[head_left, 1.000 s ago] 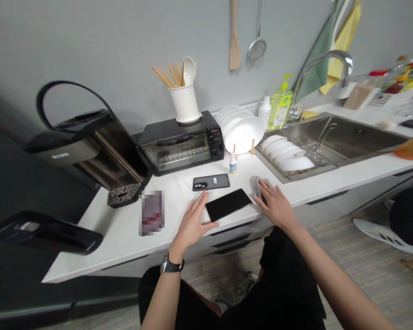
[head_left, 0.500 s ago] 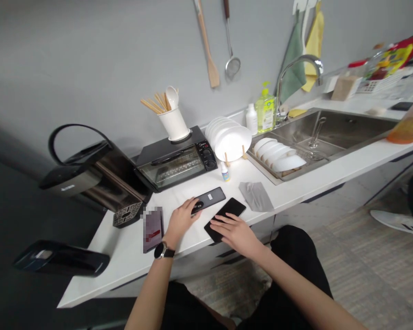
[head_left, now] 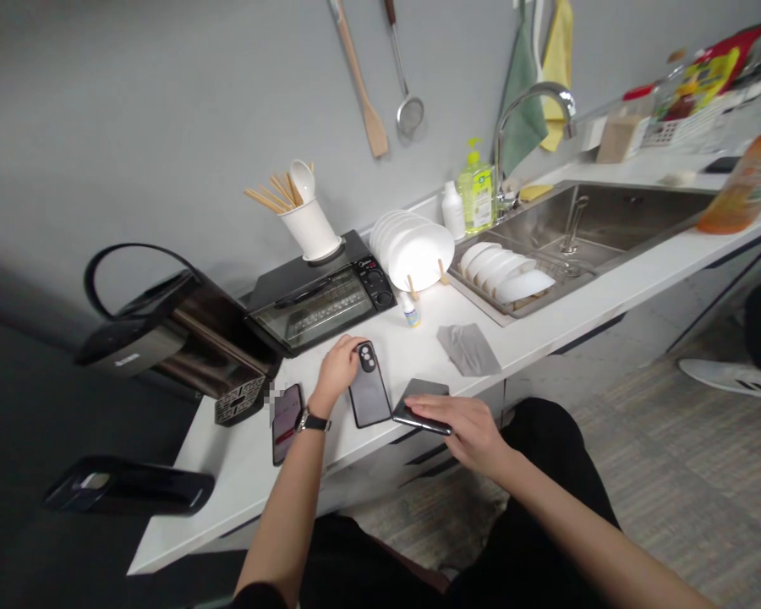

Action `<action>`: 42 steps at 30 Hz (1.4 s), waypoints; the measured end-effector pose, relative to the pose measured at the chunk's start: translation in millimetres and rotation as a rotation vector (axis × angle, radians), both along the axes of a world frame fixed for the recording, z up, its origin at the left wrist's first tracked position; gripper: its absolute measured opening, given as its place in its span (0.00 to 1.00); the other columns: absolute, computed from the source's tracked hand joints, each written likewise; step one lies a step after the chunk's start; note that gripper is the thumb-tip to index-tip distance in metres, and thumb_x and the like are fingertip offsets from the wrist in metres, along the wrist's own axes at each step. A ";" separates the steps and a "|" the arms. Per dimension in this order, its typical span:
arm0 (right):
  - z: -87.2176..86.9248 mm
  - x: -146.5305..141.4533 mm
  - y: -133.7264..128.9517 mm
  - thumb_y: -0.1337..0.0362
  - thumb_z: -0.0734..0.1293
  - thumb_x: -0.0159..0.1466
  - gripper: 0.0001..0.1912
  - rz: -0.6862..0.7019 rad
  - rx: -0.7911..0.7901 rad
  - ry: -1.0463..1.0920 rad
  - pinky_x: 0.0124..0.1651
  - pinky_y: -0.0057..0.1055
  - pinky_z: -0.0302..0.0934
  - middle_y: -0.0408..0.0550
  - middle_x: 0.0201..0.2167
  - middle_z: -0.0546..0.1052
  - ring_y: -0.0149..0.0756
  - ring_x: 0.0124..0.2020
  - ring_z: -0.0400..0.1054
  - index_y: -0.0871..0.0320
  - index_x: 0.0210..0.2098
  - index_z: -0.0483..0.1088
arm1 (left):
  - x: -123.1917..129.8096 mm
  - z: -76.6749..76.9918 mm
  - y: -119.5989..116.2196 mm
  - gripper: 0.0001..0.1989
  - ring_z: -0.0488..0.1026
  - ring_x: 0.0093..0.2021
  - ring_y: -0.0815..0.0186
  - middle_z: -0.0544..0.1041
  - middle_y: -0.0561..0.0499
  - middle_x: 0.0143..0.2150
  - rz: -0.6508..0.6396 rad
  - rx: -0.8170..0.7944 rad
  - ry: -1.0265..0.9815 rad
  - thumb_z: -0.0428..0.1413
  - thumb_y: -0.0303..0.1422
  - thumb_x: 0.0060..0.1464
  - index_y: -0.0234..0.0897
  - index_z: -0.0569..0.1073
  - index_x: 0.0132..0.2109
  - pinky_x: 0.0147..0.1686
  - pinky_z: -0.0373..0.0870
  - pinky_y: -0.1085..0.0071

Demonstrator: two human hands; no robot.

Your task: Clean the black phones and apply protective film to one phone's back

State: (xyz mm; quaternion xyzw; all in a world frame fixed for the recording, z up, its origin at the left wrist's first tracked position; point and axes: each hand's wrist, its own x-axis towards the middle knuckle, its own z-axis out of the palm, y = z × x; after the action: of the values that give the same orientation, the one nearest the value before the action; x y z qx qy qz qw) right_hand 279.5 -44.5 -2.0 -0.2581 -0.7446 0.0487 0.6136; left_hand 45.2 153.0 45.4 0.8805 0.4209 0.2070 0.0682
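Note:
My left hand (head_left: pixel 338 370) grips the upper left corner of a black-rimmed phone case (head_left: pixel 371 393) with a translucent grey back and camera openings at its top. My right hand (head_left: pixel 466 425) is closed on a dark phone (head_left: pixel 426 393), fingers over its face and its shiny edge turned towards me. The phone is tilted at the counter's front edge, close to the case's lower corner. Left of my left wrist, another phone (head_left: pixel 287 427) lies on the counter with its screen lit. A grey cloth (head_left: pixel 469 348) lies just beyond my right hand.
Behind my hands are a black toaster oven (head_left: pixel 320 304), a small white bottle (head_left: pixel 410 311) and a rack of white plates (head_left: pixel 422 256). At left stands a black appliance with a handle (head_left: pixel 183 338). The sink (head_left: pixel 602 228) and an orange bottle (head_left: pixel 745 186) are at right.
My left hand has turned the phone case from lying crosswise to pointing towards me. My right hand, earlier flat on the phone, now grips it and has tilted it, slightly to the right.

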 end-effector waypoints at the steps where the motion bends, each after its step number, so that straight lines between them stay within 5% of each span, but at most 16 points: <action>1: 0.4 0.9 -1.1 0.79 0.55 0.72 0.32 -0.001 0.011 -0.001 0.60 0.38 0.75 0.53 0.57 0.81 0.37 0.63 0.73 0.52 0.71 0.63 | 11.1 -9.1 4.6 0.24 0.77 0.51 0.58 0.78 0.45 0.48 -0.046 -0.033 0.010 0.47 0.21 0.58 0.39 0.79 0.55 0.57 0.74 0.60; 5: -0.3 5.8 -1.1 0.78 0.56 0.73 0.31 0.001 0.034 -0.088 0.62 0.40 0.73 0.55 0.60 0.79 0.38 0.64 0.72 0.53 0.72 0.62 | 25.9 -35.7 -9.4 0.26 0.69 0.67 0.58 0.71 0.43 0.65 -0.129 -0.047 -0.150 0.51 0.27 0.64 0.41 0.69 0.68 0.70 0.63 0.56; 9: 8.6 -4.1 15.0 0.75 0.58 0.75 0.28 0.088 0.042 -0.204 0.66 0.41 0.70 0.55 0.63 0.77 0.37 0.67 0.69 0.56 0.72 0.61 | 2.7 -61.8 -66.1 0.26 0.67 0.70 0.57 0.69 0.42 0.70 0.111 -0.079 -0.388 0.47 0.33 0.70 0.43 0.61 0.73 0.71 0.63 0.53; 14: 7.8 -33.6 73.3 0.71 0.59 0.76 0.22 0.232 -0.022 -0.386 0.73 0.46 0.60 0.47 0.59 0.80 0.36 0.69 0.66 0.49 0.65 0.71 | -21.3 -83.3 -118.2 0.33 0.72 0.67 0.56 0.73 0.42 0.69 0.293 -0.239 -0.530 0.50 0.31 0.67 0.43 0.54 0.76 0.67 0.68 0.53; 18: -15.7 -41.5 108.8 0.75 0.61 0.71 0.23 0.241 -0.190 -0.428 0.72 0.49 0.61 0.50 0.59 0.80 0.39 0.66 0.70 0.51 0.59 0.77 | -31.7 -77.7 -119.9 0.26 0.76 0.63 0.58 0.79 0.45 0.63 0.392 -0.273 -0.615 0.45 0.32 0.70 0.44 0.61 0.73 0.66 0.69 0.54; 21: -26.1 -41.2 107.5 0.78 0.63 0.65 0.29 0.194 -0.339 -0.463 0.72 0.51 0.60 0.52 0.64 0.76 0.42 0.67 0.69 0.51 0.61 0.75 | -32.0 -71.9 -119.6 0.23 0.74 0.65 0.55 0.78 0.43 0.64 0.409 -0.230 -0.510 0.48 0.40 0.72 0.42 0.66 0.69 0.67 0.68 0.52; 26: -23.1 -36.7 98.5 0.76 0.61 0.59 0.38 0.198 -0.523 -0.309 0.70 0.48 0.62 0.48 0.65 0.75 0.44 0.66 0.70 0.52 0.68 0.68 | -20.2 -67.9 -124.6 0.41 0.68 0.67 0.45 0.73 0.38 0.66 0.342 -0.070 -0.286 0.65 0.50 0.58 0.40 0.62 0.72 0.67 0.66 0.46; 30: -24.3 -18.2 126.4 0.70 0.59 0.65 0.24 -0.207 -0.671 -0.082 0.56 0.47 0.73 0.51 0.48 0.84 0.45 0.44 0.81 0.56 0.56 0.76 | -15.6 -66.4 -123.3 0.41 0.68 0.66 0.44 0.73 0.38 0.66 0.326 -0.017 -0.238 0.66 0.46 0.57 0.40 0.63 0.71 0.67 0.65 0.45; 33: -29.9 -9.9 148.8 0.61 0.61 0.70 0.20 -0.430 -0.685 -0.111 0.58 0.55 0.68 0.59 0.49 0.82 0.52 0.47 0.79 0.60 0.57 0.75 | -20.2 -64.4 -120.3 0.36 0.69 0.65 0.47 0.72 0.40 0.66 0.270 -0.016 -0.221 0.64 0.37 0.58 0.41 0.65 0.71 0.68 0.65 0.47; 37: -39.5 -10.7 158.2 0.55 0.62 0.72 0.20 -0.291 -0.681 -0.124 0.67 0.54 0.61 0.59 0.53 0.81 0.53 0.58 0.73 0.58 0.53 0.78 | -28.2 -58.4 -117.5 0.38 0.65 0.70 0.49 0.68 0.43 0.72 0.097 -0.069 -0.147 0.62 0.34 0.58 0.45 0.62 0.73 0.71 0.61 0.48; 42: -50.3 2.2 161.9 0.53 0.63 0.72 0.22 -0.109 -0.740 0.007 0.65 0.49 0.66 0.56 0.59 0.79 0.45 0.57 0.75 0.55 0.60 0.75 | -25.5 -48.5 -111.9 0.38 0.61 0.74 0.51 0.62 0.46 0.76 -0.028 -0.148 -0.088 0.60 0.36 0.62 0.48 0.58 0.76 0.73 0.59 0.49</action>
State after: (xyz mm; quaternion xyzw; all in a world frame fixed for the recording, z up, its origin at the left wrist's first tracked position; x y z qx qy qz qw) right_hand 281.7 117.4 -52.3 -0.5016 -0.6597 0.2826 0.4831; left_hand 19.8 41.0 -3.1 0.8689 0.4195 0.2127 0.1544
